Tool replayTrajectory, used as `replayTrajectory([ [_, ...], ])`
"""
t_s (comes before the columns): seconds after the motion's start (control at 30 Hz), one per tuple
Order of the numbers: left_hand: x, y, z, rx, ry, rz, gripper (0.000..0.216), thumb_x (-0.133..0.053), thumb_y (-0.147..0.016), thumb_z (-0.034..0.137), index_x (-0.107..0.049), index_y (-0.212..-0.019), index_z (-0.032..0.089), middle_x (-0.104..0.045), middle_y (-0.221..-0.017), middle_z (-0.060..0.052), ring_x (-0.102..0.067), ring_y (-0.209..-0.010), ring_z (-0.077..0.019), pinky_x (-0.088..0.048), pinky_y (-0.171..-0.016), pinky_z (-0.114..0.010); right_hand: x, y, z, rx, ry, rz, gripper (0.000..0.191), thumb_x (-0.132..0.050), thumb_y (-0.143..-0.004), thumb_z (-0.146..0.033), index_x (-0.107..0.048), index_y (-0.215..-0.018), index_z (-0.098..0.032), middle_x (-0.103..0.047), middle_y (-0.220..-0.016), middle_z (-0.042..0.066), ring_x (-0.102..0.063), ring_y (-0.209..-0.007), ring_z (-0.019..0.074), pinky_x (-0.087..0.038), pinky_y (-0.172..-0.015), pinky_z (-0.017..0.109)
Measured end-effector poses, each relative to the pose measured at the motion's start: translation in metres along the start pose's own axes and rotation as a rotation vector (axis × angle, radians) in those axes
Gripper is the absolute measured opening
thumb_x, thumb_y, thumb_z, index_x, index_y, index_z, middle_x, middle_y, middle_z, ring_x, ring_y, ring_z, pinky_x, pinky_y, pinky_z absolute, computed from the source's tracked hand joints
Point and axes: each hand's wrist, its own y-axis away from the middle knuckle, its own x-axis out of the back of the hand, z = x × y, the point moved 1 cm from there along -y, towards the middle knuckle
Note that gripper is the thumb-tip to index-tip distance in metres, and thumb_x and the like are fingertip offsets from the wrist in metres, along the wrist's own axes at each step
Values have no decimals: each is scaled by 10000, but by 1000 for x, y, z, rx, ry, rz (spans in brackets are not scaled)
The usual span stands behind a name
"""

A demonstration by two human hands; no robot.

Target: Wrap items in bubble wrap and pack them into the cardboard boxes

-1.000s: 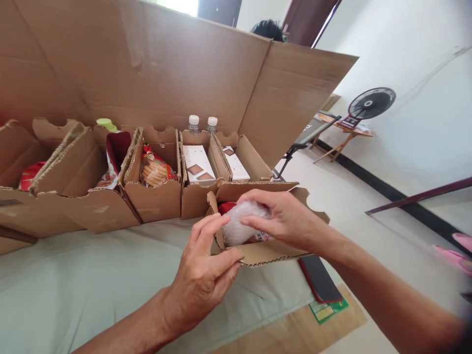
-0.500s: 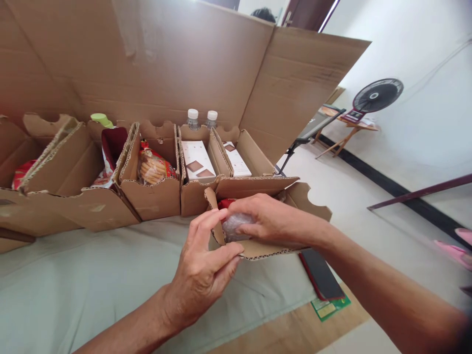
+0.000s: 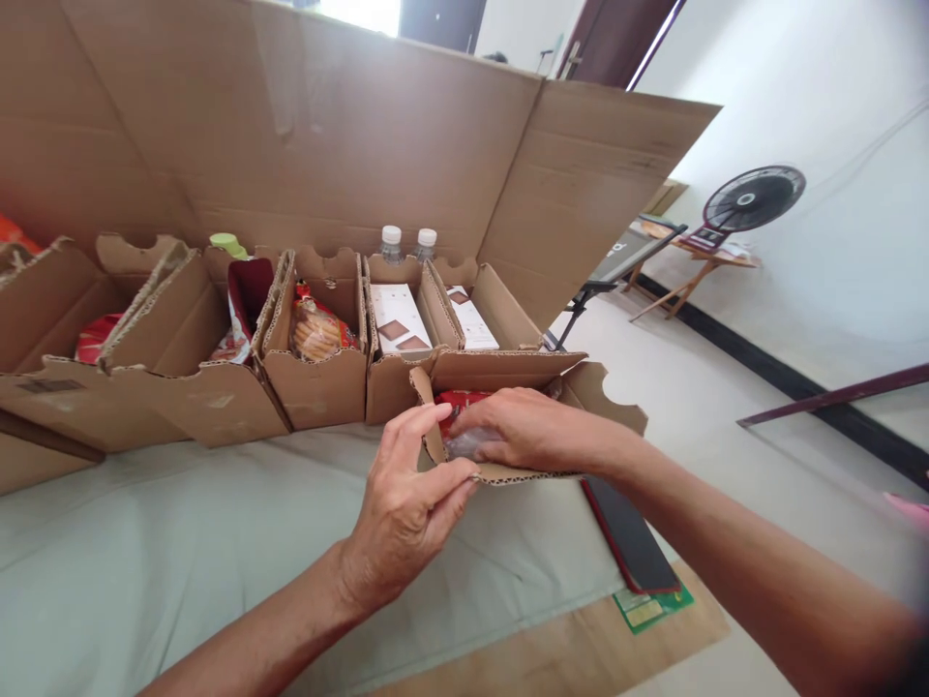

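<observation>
A small open cardboard box (image 3: 508, 366) stands at the front of the row, on the pale green cloth. My left hand (image 3: 410, 494) grips its near left corner, thumb on the front edge and fingers at the left side wall. Inside the box is my right hand (image 3: 523, 426), its fingers curled round a clear, bubbly plastic-wrapped bundle (image 3: 468, 445). What the wrap contains cannot be made out. Behind that bundle lies a red packet (image 3: 461, 399), partly covered by the right hand.
Behind stand several cardboard bins with a bag of biscuits (image 3: 319, 329), a white box (image 3: 399, 315) and a red packet (image 3: 98, 337). Bottles (image 3: 391, 242) rise behind them, before a tall cardboard panel (image 3: 348, 155). A dark phone-like slab (image 3: 631, 532) lies at the cloth's right edge.
My right hand has lowered the plastic-wrapped bundle deeper into the box, and more of the red packet shows. My left hand keeps its hold on the corner. The view has shifted slightly.
</observation>
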Motion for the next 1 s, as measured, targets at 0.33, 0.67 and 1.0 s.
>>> replayTrajectory([
  [0.33,-2,-1,0,11,-37,19,155,-614,-935,127,-740,-933,216,-555,-1349,-127,-528,-1251,-277,-493,-1017,-490,-8,-35,-3,34,75,-311,158,-584,-852,-190,-733,-901,-181,-725,-908,54,-586,-738,183,-343,-611,273],
  [0.67,1,3,2,36,-37,38,177,-617,-935,149,-726,-1048,228,-506,-1425,-123,-517,-1300,-281,-477,-1063,-486,12,-1,-12,-27,-28,-83,292,-563,-903,-226,-706,-1157,-206,-740,-1141,60,-671,-978,230,-473,-798,311],
  [1.0,5,48,-10,548,150,-119,667,-590,-931,288,-326,-1543,269,-353,-1609,-165,-427,-1437,-354,-617,-802,-366,-88,143,55,-679,-581,1213,447,-687,-777,-521,-699,-1121,-236,-744,-1109,116,-693,-982,295,-543,-882,486],
])
